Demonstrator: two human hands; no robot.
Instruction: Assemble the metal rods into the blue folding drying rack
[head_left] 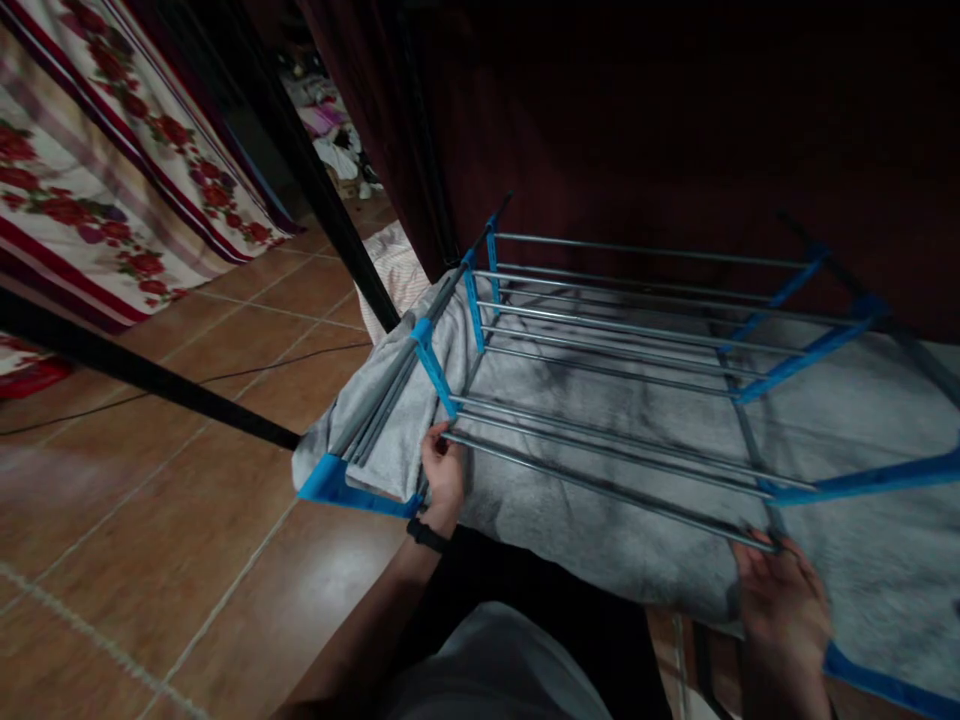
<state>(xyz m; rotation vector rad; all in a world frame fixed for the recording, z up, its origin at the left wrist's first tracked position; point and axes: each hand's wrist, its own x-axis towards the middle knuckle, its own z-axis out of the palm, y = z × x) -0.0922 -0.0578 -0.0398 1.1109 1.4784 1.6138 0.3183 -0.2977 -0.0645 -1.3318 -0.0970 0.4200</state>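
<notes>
A rack of grey metal tubes and blue plastic brackets (435, 370) lies on a grey blanket (525, 500) in front of me. My left hand (444, 465), with a dark band at the wrist, grips the left end of the nearest metal tube (600, 487). On that tube's right end my right hand (784, 585) is closed, fingers around it. Just beyond, several more tubes run parallel between the blue brackets on both sides. Beside my left hand, a bundle of thinner tubes (390, 400) ends at another blue bracket (358, 490).
Black poles (337, 210) slant down on the left, with a thin cable (247, 375) on the tiled floor (180, 480). A floral curtain (112, 150) hangs at the upper left. Dark red fabric (637, 130) stands behind the rack. A pile of cloth (330, 130) lies farther back.
</notes>
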